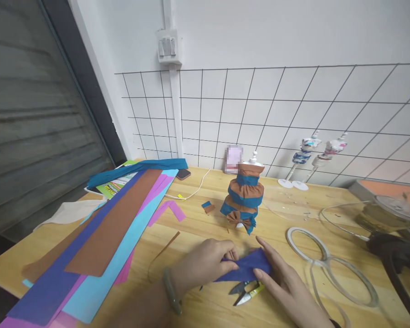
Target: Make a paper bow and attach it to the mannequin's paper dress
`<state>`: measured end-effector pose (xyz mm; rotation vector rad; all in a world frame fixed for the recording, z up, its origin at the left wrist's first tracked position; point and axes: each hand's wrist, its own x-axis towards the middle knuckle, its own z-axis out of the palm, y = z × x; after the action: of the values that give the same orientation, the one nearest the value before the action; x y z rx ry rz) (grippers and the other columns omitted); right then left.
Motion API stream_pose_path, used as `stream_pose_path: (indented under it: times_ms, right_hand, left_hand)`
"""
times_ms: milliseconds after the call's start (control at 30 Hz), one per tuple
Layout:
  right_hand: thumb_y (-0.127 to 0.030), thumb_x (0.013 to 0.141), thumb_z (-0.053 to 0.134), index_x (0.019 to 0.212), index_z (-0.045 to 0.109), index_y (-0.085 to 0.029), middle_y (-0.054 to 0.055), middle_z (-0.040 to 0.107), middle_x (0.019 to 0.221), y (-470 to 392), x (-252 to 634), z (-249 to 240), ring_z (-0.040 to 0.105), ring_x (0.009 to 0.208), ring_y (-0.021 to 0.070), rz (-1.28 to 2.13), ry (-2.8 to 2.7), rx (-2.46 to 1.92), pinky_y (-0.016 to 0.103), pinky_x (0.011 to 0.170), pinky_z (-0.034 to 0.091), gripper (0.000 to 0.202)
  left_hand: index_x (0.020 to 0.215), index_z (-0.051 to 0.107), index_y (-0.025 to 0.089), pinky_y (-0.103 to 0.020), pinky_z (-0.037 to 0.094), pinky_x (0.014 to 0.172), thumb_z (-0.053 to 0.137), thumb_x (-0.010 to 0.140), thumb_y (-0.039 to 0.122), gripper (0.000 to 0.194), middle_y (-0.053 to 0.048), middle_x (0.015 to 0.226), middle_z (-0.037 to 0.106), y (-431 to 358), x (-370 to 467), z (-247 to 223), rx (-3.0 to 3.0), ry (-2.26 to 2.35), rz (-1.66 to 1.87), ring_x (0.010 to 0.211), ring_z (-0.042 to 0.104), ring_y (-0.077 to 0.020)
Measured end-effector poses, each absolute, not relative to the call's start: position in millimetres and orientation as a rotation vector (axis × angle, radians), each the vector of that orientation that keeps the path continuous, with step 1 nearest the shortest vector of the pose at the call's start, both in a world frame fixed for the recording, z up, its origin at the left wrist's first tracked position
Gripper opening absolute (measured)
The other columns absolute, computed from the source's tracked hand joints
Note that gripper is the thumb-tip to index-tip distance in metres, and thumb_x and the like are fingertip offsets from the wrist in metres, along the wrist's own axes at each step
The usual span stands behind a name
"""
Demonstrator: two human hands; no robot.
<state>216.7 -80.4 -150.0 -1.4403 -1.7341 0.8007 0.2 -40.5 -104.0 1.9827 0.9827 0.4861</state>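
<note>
A dark blue piece of crepe paper (251, 265) is held between my two hands, just above the wooden table. My left hand (210, 259) pinches its left side between thumb and curled fingers. My right hand (283, 278) grips the right side, thumb in front and longer fingers stretched along the far edge. Below the paper lies a pair of thread snips (248, 295), partly covered, blades pointing left. Just beyond my hands stands a small mannequin (254, 157) wearing a tiered brown and teal dress (246, 191) with a brown bow (239, 219) low on its front.
Long crepe paper strips (112, 228) in several colours spread over the left side. Rolls of tape (307, 243) lie at right, beside a black-handled object (396, 255). Two small stands (302, 157) with wrapped tops are by the wall grid. A phone (183, 174) lies behind.
</note>
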Motion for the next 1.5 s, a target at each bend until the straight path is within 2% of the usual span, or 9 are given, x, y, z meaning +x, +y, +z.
stream_pose_path:
  times_ms: [133, 233, 467, 700, 767, 933, 1100, 1333, 1500]
  right_hand:
    - [-0.037, 0.078, 0.059, 0.126, 0.044, -0.019, 0.009, 0.063, 0.100, -80.3, 217.1, -150.5, 0.061, 0.093, 0.0202, 0.967, -1.542, -1.374, 0.034, 0.086, 0.050, 0.054]
    - [-0.034, 0.079, 0.060, 0.126, 0.042, -0.022, 0.002, 0.058, 0.085, -78.5, 219.5, -150.6, 0.061, 0.073, 0.0151, 1.099, -1.413, -1.284, 0.028, 0.069, 0.053, 0.052]
    - [-0.033, 0.075, 0.065, 0.115, 0.051, -0.025, 0.000, 0.061, 0.080, -74.8, 224.7, -144.3, 0.059, 0.069, 0.0138, 1.151, -1.217, -1.243, 0.022, 0.062, 0.052, 0.043]
    - [-0.034, 0.075, 0.065, 0.112, 0.056, -0.024, 0.004, 0.067, 0.094, -76.8, 225.3, -137.4, 0.061, 0.092, 0.0191, 1.284, -1.302, -1.280, 0.026, 0.078, 0.051, 0.040]
    - [-0.033, 0.073, 0.066, 0.112, 0.056, -0.023, 0.005, 0.068, 0.095, -78.0, 224.3, -137.2, 0.062, 0.089, 0.0186, 1.306, -1.292, -1.284, 0.026, 0.078, 0.051, 0.041]
    - [-0.034, 0.067, 0.071, 0.108, 0.059, -0.020, 0.001, 0.067, 0.072, -77.1, 222.4, -138.8, 0.062, 0.066, 0.0148, 1.274, -1.234, -1.304, 0.022, 0.061, 0.052, 0.044]
    - [-0.037, 0.061, 0.074, 0.101, 0.063, -0.018, 0.002, 0.067, 0.071, -73.4, 227.9, -139.7, 0.061, 0.064, 0.0149, 1.114, -1.165, -1.406, 0.022, 0.060, 0.051, 0.046]
    - [-0.040, 0.068, 0.068, 0.107, 0.061, -0.017, 0.002, 0.064, 0.079, -70.0, 246.0, -146.7, 0.056, 0.070, 0.0137, 0.993, -1.213, -1.508, 0.020, 0.064, 0.048, 0.046]
    - [-0.043, 0.068, 0.068, 0.113, 0.057, -0.017, 0.001, 0.062, 0.080, -68.4, 250.8, -149.9, 0.055, 0.069, 0.0129, 0.995, -1.192, -1.519, 0.020, 0.063, 0.047, 0.053]
  left_hand:
    - [0.100, 0.059, 0.020, -0.021, 0.041, 0.067, 0.058, 0.071, 0.018, 0.030, 0.000, 0.084, 0.064, -40.0, 0.6, -106.0, 1.898, 0.959, 0.490, 0.078, 0.058, -0.0139]
    - [0.110, 0.056, 0.023, -0.023, 0.041, 0.070, 0.060, 0.068, 0.017, 0.043, 0.000, 0.088, 0.062, -39.0, 0.3, -106.8, 1.886, 0.965, 0.507, 0.081, 0.057, -0.0150]
    - [0.116, 0.055, 0.024, -0.025, 0.042, 0.070, 0.061, 0.066, 0.014, 0.051, -0.001, 0.087, 0.061, -35.8, -2.4, -105.8, 1.802, 0.846, 0.483, 0.081, 0.055, -0.0166]
    - [0.127, 0.046, 0.025, -0.024, 0.042, 0.067, 0.062, 0.064, 0.010, 0.066, 0.000, 0.084, 0.056, -35.5, -1.9, -102.7, 1.626, 0.703, 0.460, 0.074, 0.052, -0.0128]
    - [0.128, 0.045, 0.025, -0.023, 0.042, 0.066, 0.063, 0.065, 0.012, 0.067, -0.001, 0.083, 0.056, -35.6, -1.9, -102.7, 1.594, 0.693, 0.434, 0.072, 0.052, -0.0122]
    - [0.129, 0.045, 0.026, -0.021, 0.041, 0.060, 0.064, 0.067, 0.019, 0.065, -0.001, 0.080, 0.058, -33.6, -4.1, -109.2, 1.638, 0.744, 0.386, 0.070, 0.054, -0.0130]
    - [0.128, 0.046, 0.025, -0.022, 0.044, 0.057, 0.067, 0.066, 0.025, 0.066, -0.004, 0.087, 0.064, -25.9, -9.7, -118.8, 1.644, 0.845, 0.360, 0.072, 0.059, -0.0172]
    - [0.120, 0.054, 0.019, -0.032, 0.045, 0.083, 0.072, 0.061, 0.029, 0.063, -0.009, 0.119, 0.059, -11.1, -26.4, -123.1, 1.648, 0.928, 0.454, 0.104, 0.057, -0.0253]
    - [0.103, 0.064, 0.016, -0.030, 0.046, 0.080, 0.072, 0.062, 0.033, 0.045, -0.008, 0.105, 0.066, -3.2, -34.6, -120.3, 1.631, 0.990, 0.522, 0.096, 0.060, -0.0231]
